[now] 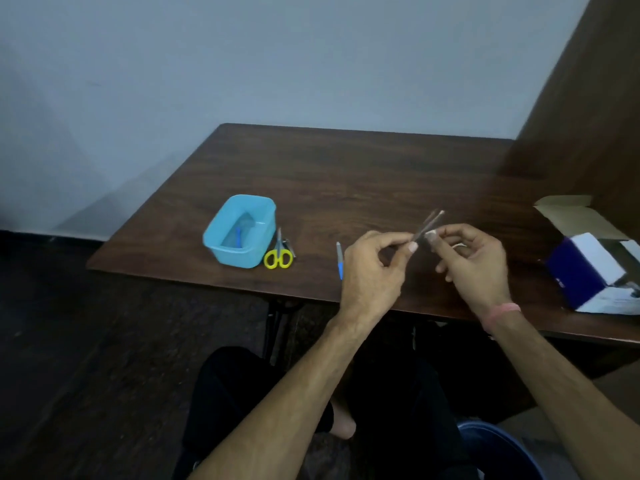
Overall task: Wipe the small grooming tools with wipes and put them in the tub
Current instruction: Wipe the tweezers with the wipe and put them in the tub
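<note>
Head view: left hand, right hand both pinch tweezers; tub well left

Both forearms reach forward from the bottom of the view and converge above the near edge of the table. The left hand is raised with its back to the camera, thumb and forefinger brought together in a pinch on the lower end of a thin metal tool, the other fingers curled beneath. The right hand, just beside it and farther along the same table edge, has its fingers curled, thumb and forefinger closing on the tool's middle. A pink band circles the right wrist.
</note>
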